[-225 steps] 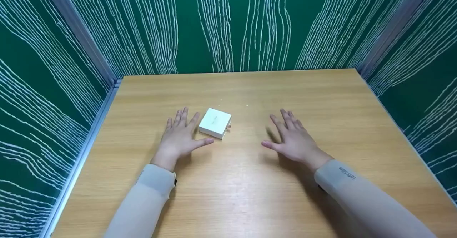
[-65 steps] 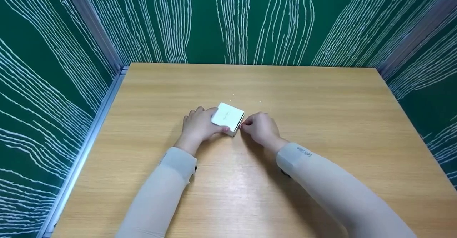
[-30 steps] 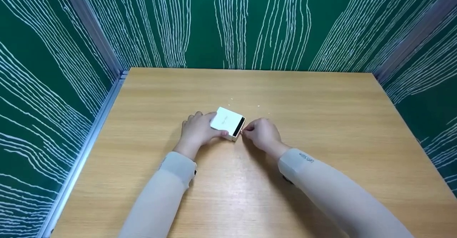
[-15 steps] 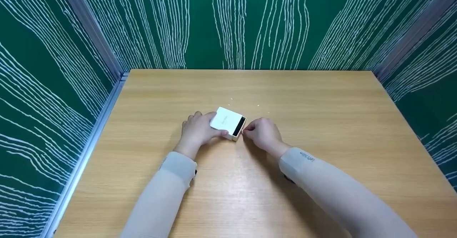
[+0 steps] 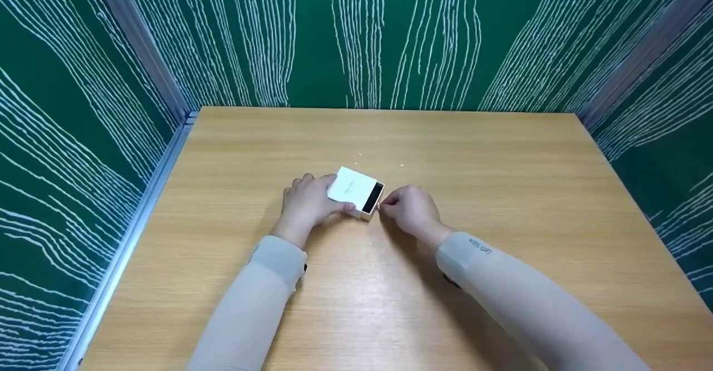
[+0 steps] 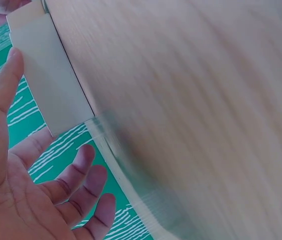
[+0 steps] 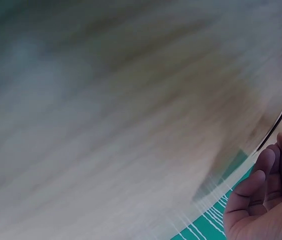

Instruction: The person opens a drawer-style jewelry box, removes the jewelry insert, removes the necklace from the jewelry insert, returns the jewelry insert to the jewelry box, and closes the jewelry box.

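Fingers of the left hand (image 5: 308,199) are holding the white box (image 5: 352,188) steady on the table (image 5: 501,193). The right hand (image 5: 409,208) is pinching its small tab, with the drawer showing a dark gap. Next, I think, a straight gentle pull is needed.

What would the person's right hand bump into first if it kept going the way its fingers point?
Most likely the small white cardboard box: the right hand points at its dark open end, almost touching.

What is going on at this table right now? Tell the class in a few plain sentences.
A person sits at a wooden table with a small white box in front of them. The left hand grips the box from its left side. The right hand pinches something small at the box's right end, where a dark strip shows as if an inner tray has slid out a little. What is inside cannot be seen.
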`<state>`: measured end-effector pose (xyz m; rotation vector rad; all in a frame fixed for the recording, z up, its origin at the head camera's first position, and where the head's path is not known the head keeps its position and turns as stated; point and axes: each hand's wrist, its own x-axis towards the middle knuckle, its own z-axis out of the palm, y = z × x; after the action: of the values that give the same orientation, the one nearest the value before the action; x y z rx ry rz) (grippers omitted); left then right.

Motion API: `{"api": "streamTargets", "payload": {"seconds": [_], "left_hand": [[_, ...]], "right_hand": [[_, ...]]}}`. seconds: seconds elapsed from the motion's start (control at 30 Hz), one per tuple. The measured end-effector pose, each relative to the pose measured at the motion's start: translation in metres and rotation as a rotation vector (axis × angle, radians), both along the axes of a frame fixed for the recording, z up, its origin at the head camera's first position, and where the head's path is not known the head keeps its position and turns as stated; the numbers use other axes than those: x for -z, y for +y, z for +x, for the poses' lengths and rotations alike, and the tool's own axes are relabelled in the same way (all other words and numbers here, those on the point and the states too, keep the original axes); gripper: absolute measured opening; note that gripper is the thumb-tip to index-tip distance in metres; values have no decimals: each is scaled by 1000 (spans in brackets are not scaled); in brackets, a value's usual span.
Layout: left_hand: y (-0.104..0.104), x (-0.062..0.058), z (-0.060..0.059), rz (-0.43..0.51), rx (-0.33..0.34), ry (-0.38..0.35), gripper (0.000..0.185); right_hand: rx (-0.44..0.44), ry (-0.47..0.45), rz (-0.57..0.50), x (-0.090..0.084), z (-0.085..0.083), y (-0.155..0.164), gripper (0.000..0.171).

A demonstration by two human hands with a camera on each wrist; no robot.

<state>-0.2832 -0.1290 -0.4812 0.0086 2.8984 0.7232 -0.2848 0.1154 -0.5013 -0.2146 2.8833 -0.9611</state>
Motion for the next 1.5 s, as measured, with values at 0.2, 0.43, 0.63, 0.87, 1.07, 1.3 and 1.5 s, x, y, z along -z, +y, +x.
{"api": "streamTargets", "payload": {"seconds": [0.2, 0.43, 0.63, 0.87, 1.07, 1.3, 1.5], "left_hand": [[1, -1, 0, -26, 3, 4, 97], [0, 0, -1, -12, -4, 4, 97], [-2, -2, 0, 2, -11, -8, 97], [-1, -1, 1, 18, -17, -2, 97], [0, 1, 1, 15, -9, -3, 96], [1, 2, 2, 13, -11, -3, 96], [1, 0, 0, 4, -9, -2, 97]], "right_hand": [[-3, 20, 5, 2, -1, 2, 12], [-5, 7, -2, -1, -1, 2, 12], [-7, 5, -9, -3, 1, 4, 11], [-9, 8, -10, -2, 3, 8, 11], [-4, 10, -13, 0, 5, 10, 11], [-8, 41, 5, 2, 6, 11, 11], [-1, 28, 0, 0, 5, 12, 11]]}}
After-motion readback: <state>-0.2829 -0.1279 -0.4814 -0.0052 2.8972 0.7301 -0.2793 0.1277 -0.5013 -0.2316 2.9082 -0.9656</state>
